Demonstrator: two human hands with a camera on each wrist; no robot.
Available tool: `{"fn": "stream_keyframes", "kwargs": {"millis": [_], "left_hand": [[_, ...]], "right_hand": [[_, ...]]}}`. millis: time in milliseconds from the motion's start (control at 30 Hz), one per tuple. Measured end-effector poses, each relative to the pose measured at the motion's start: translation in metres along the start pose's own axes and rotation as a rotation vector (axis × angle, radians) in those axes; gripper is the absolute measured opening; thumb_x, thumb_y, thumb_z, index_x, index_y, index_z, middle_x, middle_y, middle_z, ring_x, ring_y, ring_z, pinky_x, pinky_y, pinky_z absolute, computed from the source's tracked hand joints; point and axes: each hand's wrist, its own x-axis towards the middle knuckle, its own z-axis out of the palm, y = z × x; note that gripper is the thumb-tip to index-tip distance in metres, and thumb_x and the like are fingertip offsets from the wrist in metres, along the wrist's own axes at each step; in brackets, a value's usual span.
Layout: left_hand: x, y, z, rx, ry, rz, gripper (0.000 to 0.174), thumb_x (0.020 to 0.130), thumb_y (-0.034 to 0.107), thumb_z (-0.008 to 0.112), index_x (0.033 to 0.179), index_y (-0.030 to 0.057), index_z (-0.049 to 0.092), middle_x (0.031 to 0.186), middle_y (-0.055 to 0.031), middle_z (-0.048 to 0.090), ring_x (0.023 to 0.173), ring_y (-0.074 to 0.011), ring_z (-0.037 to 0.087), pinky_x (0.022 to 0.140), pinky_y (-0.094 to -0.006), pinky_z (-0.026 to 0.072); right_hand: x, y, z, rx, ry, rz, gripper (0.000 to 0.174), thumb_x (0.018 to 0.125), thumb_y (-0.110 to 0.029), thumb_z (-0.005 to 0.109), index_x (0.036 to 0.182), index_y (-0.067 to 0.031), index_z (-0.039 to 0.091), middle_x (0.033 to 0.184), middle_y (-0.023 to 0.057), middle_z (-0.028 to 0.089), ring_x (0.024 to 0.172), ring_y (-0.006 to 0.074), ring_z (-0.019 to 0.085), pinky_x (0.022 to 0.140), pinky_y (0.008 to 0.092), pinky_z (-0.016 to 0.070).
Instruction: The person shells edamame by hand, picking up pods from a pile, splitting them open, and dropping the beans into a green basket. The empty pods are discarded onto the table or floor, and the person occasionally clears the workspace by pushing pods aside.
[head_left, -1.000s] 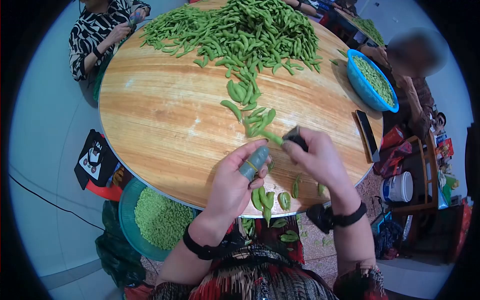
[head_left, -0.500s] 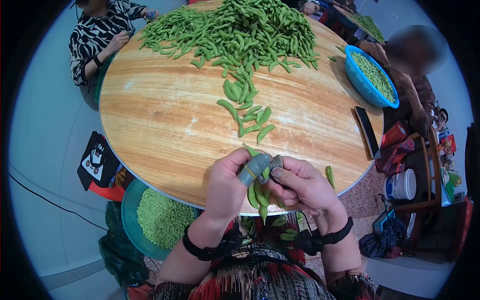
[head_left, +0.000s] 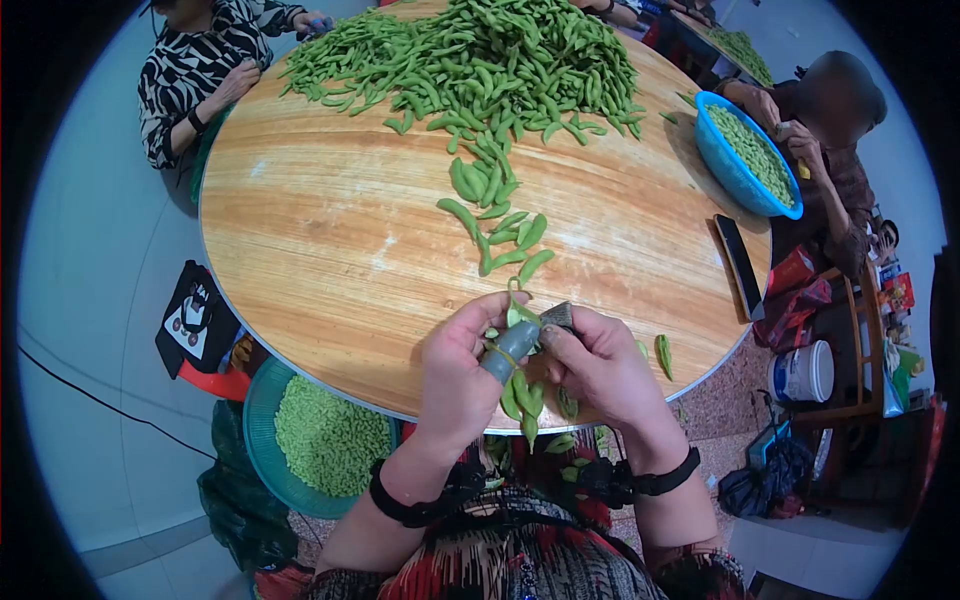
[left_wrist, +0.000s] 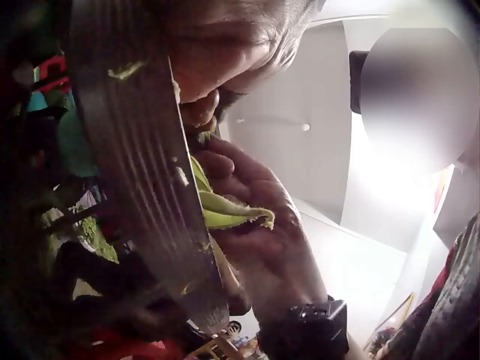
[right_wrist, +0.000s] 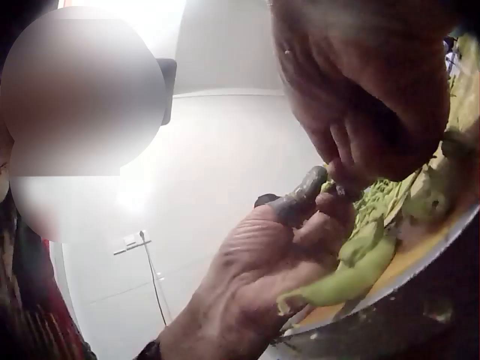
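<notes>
Green pod [head_left: 519,312]: slim, thin curled tip; above the near edge of the bench [head_left: 320,240], between both hands.
Left hand [head_left: 458,370]: clamped on the pod, its grey thumb cover [head_left: 510,350] hiding the lower part.
Right hand [head_left: 605,368]: fingers curled just beside the pod; contact hidden, cannot tell whether they clamp it.
Loose pods [head_left: 522,402]: plump, just below the hands.
Pod heap [head_left: 500,75]: far side, top cut off.
Black bag [head_left: 207,335]: white lettering, too small to read.

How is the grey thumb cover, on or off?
On: the cover encloses the thumb of the left hand, with a yellow band around it.
</notes>
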Motion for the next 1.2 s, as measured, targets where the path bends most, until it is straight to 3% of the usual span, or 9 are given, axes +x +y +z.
{"fn": "stream_keyframes", "kwargs": {"millis": [133, 300, 433, 500, 700, 833, 933, 1067, 1200], "left_hand": [[0.002, -0.008, -0.010, -0.257, -0.077, -0.079, 0.032, 0.085, 0.002, 0.058, 0.117, 0.0023, 0.054, 0.088, 0.0013, 0.059, 0.069, -0.0009, 0.050, 0.054, -0.0154, 0.0386], [-0.008, 0.004, 0.005, 0.482, 0.046, 0.177, 0.030, 0.078, -0.005, 0.061, 0.106, 0.0040, 0.060, 0.089, -0.0083, 0.064, 0.075, -0.0159, 0.060, 0.068, -0.0250, 0.0472], [-0.008, 0.012, -0.012, 0.580, -0.082, 0.584, 0.024, 0.073, -0.001, 0.070, 0.096, 0.0013, 0.061, 0.081, -0.0054, 0.061, 0.068, -0.0105, 0.057, 0.060, -0.0226, 0.0452], [-0.011, 0.013, -0.028, 0.518, -0.393, 0.756, 0.027, 0.071, -0.005, 0.065, 0.097, 0.0028, 0.059, 0.085, -0.0078, 0.063, 0.076, -0.0180, 0.061, 0.067, -0.0262, 0.0478], [-0.011, 0.000, -0.031, -0.121, -0.345, 0.151, 0.024, 0.075, -0.003, 0.059, 0.098, 0.0030, 0.054, 0.081, -0.0033, 0.058, 0.067, -0.0050, 0.052, 0.054, -0.0165, 0.0383], [0.002, 0.023, -0.038, -0.345, 0.018, -0.113, 0.022, 0.076, -0.003, 0.054, 0.097, 0.0043, 0.051, 0.082, -0.0037, 0.053, 0.060, -0.0044, 0.041, 0.048, -0.0153, 0.0308], [0.001, 0.015, -0.039, -0.210, 0.042, -0.056, 0.009, 0.090, 0.007, 0.046, 0.097, 0.0030, 0.050, 0.082, -0.0044, 0.051, 0.061, -0.0044, 0.040, 0.045, -0.0153, 0.0249], [0.001, 0.020, -0.030, -0.190, -0.006, -0.179, 0.013, 0.089, 0.007, 0.046, 0.100, 0.0022, 0.052, 0.083, -0.0047, 0.051, 0.062, -0.0055, 0.040, 0.046, -0.0147, 0.0245], [0.003, 0.022, -0.020, -0.241, -0.004, -0.134, 0.025, 0.089, 0.009, 0.048, 0.113, 0.0008, 0.051, 0.084, -0.0037, 0.051, 0.064, -0.0069, 0.042, 0.046, -0.0149, 0.0252]], "right_hand": [[-0.002, -0.010, -0.004, -0.050, -0.014, 0.034, 0.020, 0.091, -0.018, 0.053, 0.080, -0.0013, 0.056, 0.064, -0.0026, 0.054, 0.057, 0.0052, 0.048, 0.051, 0.0228, 0.0395], [0.001, -0.015, -0.003, -0.022, 0.171, -0.257, 0.015, 0.088, -0.015, 0.059, 0.083, -0.0007, 0.059, 0.066, -0.0038, 0.055, 0.059, 0.0042, 0.049, 0.052, 0.0213, 0.0404], [-0.006, -0.012, -0.008, 0.178, -0.095, -0.100, 0.011, 0.086, -0.011, 0.060, 0.089, -0.0008, 0.059, 0.063, -0.0029, 0.053, 0.052, 0.0026, 0.045, 0.047, 0.0186, 0.0360], [-0.013, -0.007, -0.005, 0.828, -0.327, 0.212, 0.009, 0.088, -0.010, 0.058, 0.091, -0.0021, 0.056, 0.057, -0.0036, 0.046, 0.044, 0.0017, 0.036, 0.039, 0.0167, 0.0265], [-0.008, -0.016, -0.007, 0.860, -0.323, 0.183, 0.010, 0.087, -0.014, 0.059, 0.090, -0.0039, 0.058, 0.059, -0.0026, 0.047, 0.043, 0.0026, 0.036, 0.039, 0.0167, 0.0260], [0.007, -0.060, -0.045, -0.259, -0.859, -0.253, 0.020, 0.081, -0.019, 0.066, 0.091, -0.0022, 0.063, 0.077, 0.0074, 0.065, 0.070, 0.0121, 0.060, 0.064, 0.0299, 0.0471], [0.038, -0.049, -0.039, -0.760, -0.087, -0.288, 0.023, 0.078, -0.023, 0.065, 0.089, -0.0028, 0.063, 0.077, 0.0183, 0.063, 0.070, 0.0295, 0.063, 0.064, 0.0375, 0.0485], [0.074, -0.018, -0.031, -1.122, 0.102, -0.320, 0.022, 0.076, -0.020, 0.061, 0.087, -0.0008, 0.058, 0.077, 0.0213, 0.061, 0.074, 0.0400, 0.059, 0.065, 0.0464, 0.0462], [0.065, -0.019, -0.034, -1.014, -0.002, -0.368, 0.025, 0.079, -0.021, 0.063, 0.093, -0.0018, 0.059, 0.071, 0.0150, 0.063, 0.061, 0.0301, 0.060, 0.057, 0.0393, 0.0464]]}}
